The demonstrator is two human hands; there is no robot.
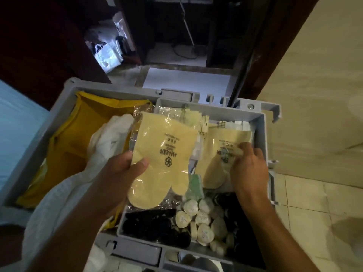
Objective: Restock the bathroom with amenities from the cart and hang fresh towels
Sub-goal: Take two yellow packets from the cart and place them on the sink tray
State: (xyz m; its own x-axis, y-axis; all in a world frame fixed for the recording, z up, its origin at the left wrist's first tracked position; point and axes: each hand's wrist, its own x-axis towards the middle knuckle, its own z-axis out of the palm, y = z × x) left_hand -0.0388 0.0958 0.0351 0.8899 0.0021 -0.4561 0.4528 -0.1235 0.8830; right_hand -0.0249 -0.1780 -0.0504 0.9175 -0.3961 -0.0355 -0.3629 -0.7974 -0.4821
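Observation:
I look down into the grey cart [64, 107] and its amenity tray [261, 134]. My left hand [119, 175] grips a clear-wrapped pair of pale yellow slippers [167, 154], lifted above the tray. A white towel [64, 195] is draped over my left forearm. My right hand [249, 167] reaches into the tray and pinches the top edge of a second slipper pack [222, 150] lying there. Small round white packets [198, 216] and black items [151, 222] fill the tray's near end.
A yellow bag [78, 138] lines the cart's left bin. Beyond the cart, a dark doorway opens onto a white mat [186, 79] and a white paper bag [107, 54]. A beige wall [314, 85] and tiled floor [306, 203] lie to the right.

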